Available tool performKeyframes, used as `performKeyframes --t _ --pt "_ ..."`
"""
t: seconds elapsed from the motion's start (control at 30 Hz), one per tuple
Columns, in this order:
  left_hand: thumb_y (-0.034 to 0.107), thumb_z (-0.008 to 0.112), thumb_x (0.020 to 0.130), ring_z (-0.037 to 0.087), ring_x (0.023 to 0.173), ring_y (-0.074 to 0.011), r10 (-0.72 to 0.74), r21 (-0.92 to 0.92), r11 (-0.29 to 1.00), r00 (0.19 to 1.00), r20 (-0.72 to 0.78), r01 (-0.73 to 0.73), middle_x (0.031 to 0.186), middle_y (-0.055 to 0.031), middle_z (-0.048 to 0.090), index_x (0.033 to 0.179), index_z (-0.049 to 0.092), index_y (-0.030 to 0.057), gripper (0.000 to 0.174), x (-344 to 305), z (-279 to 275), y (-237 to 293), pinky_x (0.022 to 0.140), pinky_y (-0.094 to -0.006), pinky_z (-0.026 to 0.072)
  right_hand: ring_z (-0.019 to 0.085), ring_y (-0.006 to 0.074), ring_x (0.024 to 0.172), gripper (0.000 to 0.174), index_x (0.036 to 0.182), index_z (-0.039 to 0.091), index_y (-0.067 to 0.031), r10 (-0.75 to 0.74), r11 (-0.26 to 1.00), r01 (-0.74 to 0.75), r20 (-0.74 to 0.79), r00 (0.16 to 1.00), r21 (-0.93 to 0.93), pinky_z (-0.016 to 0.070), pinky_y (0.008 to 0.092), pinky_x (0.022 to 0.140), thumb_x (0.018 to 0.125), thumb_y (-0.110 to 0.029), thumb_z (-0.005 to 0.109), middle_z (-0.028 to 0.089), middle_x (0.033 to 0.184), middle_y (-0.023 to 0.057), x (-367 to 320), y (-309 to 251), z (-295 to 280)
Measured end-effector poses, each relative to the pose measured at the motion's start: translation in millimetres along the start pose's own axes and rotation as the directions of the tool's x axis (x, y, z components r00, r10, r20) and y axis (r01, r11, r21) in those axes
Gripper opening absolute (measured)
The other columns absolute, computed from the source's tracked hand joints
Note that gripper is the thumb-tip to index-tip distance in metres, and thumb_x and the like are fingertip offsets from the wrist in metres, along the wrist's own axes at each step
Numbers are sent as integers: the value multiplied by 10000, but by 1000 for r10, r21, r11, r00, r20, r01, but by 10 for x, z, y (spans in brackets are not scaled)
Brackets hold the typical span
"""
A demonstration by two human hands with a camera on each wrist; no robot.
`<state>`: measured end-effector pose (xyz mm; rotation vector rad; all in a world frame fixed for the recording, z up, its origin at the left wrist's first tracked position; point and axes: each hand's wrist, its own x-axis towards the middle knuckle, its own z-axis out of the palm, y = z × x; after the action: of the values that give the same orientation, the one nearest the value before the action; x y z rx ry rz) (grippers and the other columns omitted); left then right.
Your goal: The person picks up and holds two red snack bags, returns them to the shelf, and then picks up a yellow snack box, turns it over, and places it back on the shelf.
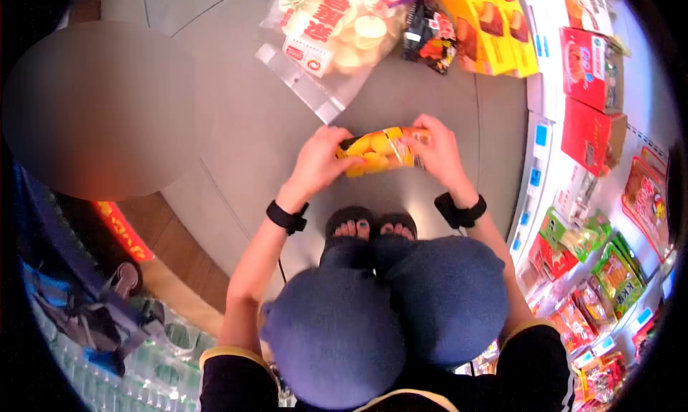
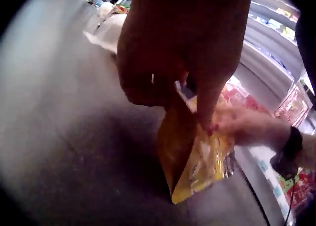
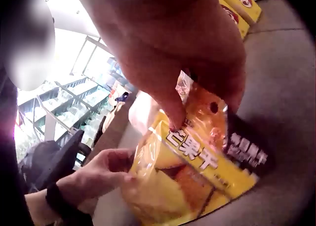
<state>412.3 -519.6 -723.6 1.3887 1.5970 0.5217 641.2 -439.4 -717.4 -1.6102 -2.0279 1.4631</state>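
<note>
A yellow and orange bag of dried mango (image 1: 378, 152) is held up over the floor in front of my feet. My left hand (image 1: 320, 157) pinches one end of it, thumb on the near face. At the opposite end my right hand (image 1: 441, 152) grips the bag between thumb and fingers. The right wrist view shows the printed front of the bag (image 3: 190, 159), with a dark band along one edge. Seen from the left wrist, the bag (image 2: 200, 162) hangs below the left hand (image 2: 182, 48), its brown side panel facing left.
On the grey tiled floor (image 1: 236, 125) lie a large clear snack bag (image 1: 351, 25), a small black packet (image 1: 430, 35) and yellow boxes (image 1: 487, 25). Shelves with red boxes (image 1: 591, 136) and green packets (image 1: 620, 276) line the right. Bottled water (image 1: 165, 372) stands at lower left.
</note>
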Motion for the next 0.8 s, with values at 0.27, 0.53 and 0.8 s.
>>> performKeyframes --t 0.27,0.53,0.8 --pt "96 740 658 567 796 -247 165 91 984 974 -153 -153 786 -82 602 727 585 23 185 -966 -1594 2278 701 -342 465 595 296 678 125 833 530 -60 -344 939 344 -13 939 6 450 354 570 809 -152 611 583 737 122 -999 -2530 -1570" --pt "170 728 728 650 753 -223 150 -131 982 980 130 -133 815 -130 636 959 546 20 330 -2343 -3419 6066 688 -327 507 607 251 650 85 824 604 -42 -473 879 476 -146 869 -14 461 339 558 786 -112 634 594 714 111 -3174 -5691 -3796" --pt "90 621 842 477 631 -46 389 -486 839 895 218 -246 731 23 595 840 610 -25 115 -3258 -3397 7925 546 -225 401 603 253 649 255 882 649 -105 -336 938 296 -678 654 -180 460 334 556 753 -323 680 620 749 106 -5158 -6835 -5206"
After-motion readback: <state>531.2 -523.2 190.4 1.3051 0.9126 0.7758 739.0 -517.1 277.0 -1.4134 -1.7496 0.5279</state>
